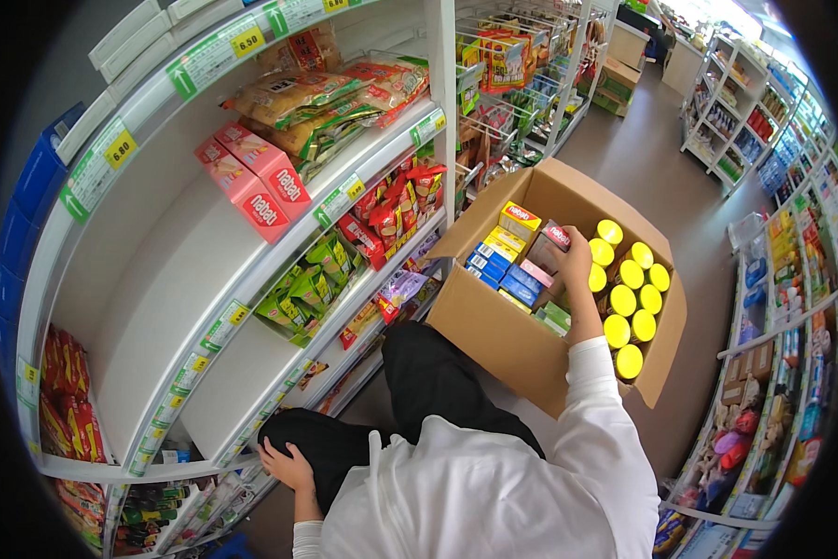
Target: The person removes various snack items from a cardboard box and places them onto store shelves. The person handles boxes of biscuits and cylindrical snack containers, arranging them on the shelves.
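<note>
My right hand (574,262) reaches into an open cardboard box (499,349) and grips a dark Nabati wafer box (547,244). Yellow Nabati boxes (520,220), blue boxes (520,283) and a pink one lie beside it, with a green box nearer me. Several canisters with yellow lids (622,299) stand along the right side of the carton. My left hand (286,461) rests on my bent knee by the shelf edge, holding nothing. Pink Nabati boxes (265,209) stand on the upper shelf at the left.
White shelving (202,279) with price strips runs along my left, holding bagged crackers (300,98), green snack packs (310,286) and red snack packs (398,209). Hooks with hanging snacks (506,59) stand beyond the carton. Another stocked shelf (747,419) lines the aisle at the right.
</note>
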A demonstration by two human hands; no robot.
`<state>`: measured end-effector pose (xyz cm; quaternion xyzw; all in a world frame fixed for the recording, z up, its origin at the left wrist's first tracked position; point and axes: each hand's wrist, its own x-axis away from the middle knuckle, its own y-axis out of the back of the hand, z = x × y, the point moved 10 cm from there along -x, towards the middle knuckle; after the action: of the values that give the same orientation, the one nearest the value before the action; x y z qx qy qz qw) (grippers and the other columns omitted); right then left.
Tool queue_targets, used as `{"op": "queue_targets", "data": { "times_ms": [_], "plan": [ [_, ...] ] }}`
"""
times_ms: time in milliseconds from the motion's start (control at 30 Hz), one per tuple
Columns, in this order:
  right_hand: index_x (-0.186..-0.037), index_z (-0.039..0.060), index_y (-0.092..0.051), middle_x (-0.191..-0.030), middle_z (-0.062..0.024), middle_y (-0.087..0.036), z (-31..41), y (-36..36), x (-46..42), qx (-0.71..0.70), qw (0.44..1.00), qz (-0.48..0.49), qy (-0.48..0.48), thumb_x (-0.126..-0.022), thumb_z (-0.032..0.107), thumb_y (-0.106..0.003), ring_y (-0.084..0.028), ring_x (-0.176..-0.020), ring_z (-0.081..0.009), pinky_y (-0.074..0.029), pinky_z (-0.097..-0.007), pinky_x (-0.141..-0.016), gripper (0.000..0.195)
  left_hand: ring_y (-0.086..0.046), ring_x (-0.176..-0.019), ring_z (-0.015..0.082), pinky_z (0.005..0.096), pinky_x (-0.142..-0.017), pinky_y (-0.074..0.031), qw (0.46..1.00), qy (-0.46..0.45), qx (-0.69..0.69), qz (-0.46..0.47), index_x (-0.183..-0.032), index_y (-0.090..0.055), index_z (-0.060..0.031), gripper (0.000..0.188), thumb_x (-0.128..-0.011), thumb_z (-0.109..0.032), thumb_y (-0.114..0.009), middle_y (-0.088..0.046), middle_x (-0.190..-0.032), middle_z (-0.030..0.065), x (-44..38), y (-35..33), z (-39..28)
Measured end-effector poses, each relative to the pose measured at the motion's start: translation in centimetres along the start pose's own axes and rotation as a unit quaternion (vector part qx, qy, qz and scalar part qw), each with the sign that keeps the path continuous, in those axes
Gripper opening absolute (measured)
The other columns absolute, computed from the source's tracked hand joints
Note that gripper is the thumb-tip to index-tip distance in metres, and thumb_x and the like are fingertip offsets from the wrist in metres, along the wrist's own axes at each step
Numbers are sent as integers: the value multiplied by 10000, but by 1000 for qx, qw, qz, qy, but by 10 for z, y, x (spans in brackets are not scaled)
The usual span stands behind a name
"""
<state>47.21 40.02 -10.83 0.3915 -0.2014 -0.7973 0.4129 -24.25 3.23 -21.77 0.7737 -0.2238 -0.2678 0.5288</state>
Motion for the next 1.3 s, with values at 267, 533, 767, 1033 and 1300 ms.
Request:
{"op": "queue_targets", "data": {
  "times_ms": [267, 533, 767, 1033, 1300],
  "plan": [
    [-1118, 92, -627, -1096, -140, -610, -17, -49, 29, 21, 997, 67, -41, -743, 254, -806, -604, -1013, -379, -500, -447, -858, 446, -344, -1352, 427, 531, -1103, -302, 1000, 5, -9, -2, -1430, -408, -68, 581, -894, -231, -560, -353, -1495, 231, 2, 0, 6],
    [-1386, 78, -469, -1354, -207, -499, 33, -36, 31, 146, 986, 73, 38, -705, 322, -842, -491, -1221, -401, -444, -464, -994, 814, -328, -1362, 419, 536, -1114, -276, 999, 19, 26, 2, -1421, -411, -74, 597, -872, -236, -581, -354, -1487, 226, 1, 5, 1],
    [-1231, 25, -606, -1272, -187, -593, 352, 45, 62, -240, 939, -25, 245, -786, 179, -785, -540, -1198, -335, -415, -427, -1020, 504, -313, -1375, 419, 532, -1125, -256, 999, 18, 47, -12, -1414, -414, -75, 604, -861, -244, -589, -352, -1488, 218, 3, 4, 8],
    [-1469, 94, -413, -1491, -266, -311, 500, -5, 102, -230, 927, -59, 290, -797, 258, -745, -317, -1326, -466, -288, -544, -1083, 767, -330, -1360, 427, 546, -1123, -257, 997, 20, 63, -42, -1395, -445, -68, 633, -822, -264, -627, -375, -1472, 232, 10, 12, 19],
    [-1455, 89, -406, -1491, -288, -267, 526, -13, 128, -199, 932, -154, 259, -749, 174, -747, -288, -1336, -474, -271, -560, -1079, 788, -322, -1362, 432, 552, -1106, -263, 992, 1, 122, -35, -1392, -448, -65, 624, -839, -289, -630, -367, -1474, 241, 11, 16, 25]
  ]
}}
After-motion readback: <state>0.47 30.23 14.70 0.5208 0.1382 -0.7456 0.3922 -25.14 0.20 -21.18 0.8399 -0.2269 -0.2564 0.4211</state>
